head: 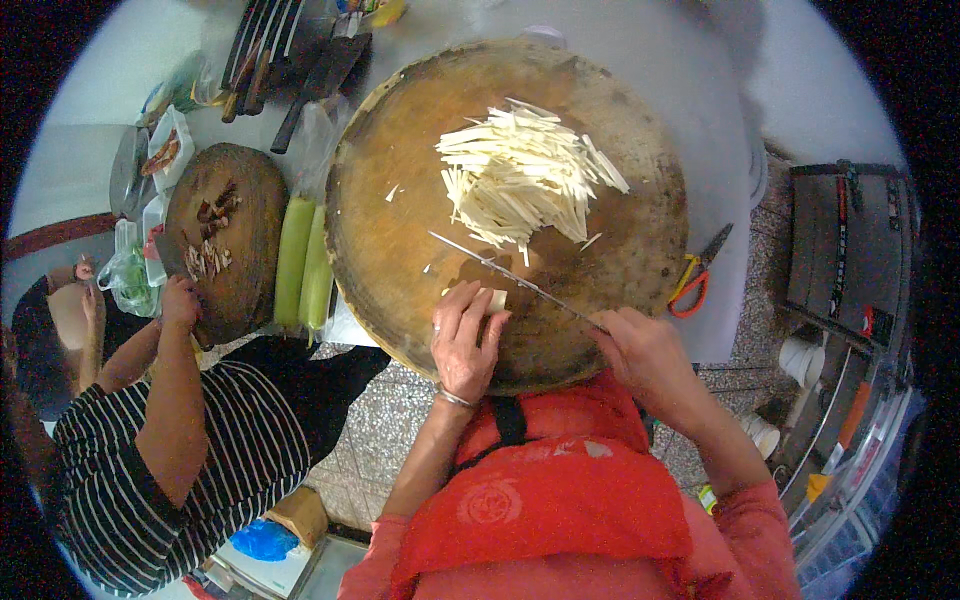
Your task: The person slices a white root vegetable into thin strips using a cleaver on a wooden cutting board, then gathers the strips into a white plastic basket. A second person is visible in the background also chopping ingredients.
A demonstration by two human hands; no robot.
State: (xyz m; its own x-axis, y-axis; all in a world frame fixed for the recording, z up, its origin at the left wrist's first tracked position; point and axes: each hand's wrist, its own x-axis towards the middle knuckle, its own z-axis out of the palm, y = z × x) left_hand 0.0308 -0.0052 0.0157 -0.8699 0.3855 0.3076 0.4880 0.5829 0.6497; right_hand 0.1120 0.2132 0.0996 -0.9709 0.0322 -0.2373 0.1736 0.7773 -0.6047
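Observation:
My left hand [466, 337] rests near the front rim of a big round wooden chopping board [390, 247], its fingers on a pale, cream-coloured block of food [496, 301]. Most of that block is hidden under the fingers. In my right hand [646, 352] is the handle of a knife [510, 276]. Its blade, seen nearly edge-on, slants to the upper left just beyond the block. Past the blade lies a heap of thin pale strips [525, 176], with a few stray bits around it.
Scissors [697, 274] lie right of the board. On the left are two long green gourds [292, 262], a co-worker's hand [180, 300] at a smaller chopping board [259, 202] with chopped pieces, and a plastic bag of greens [135, 281]. Several knives [259, 75] lie at the back left.

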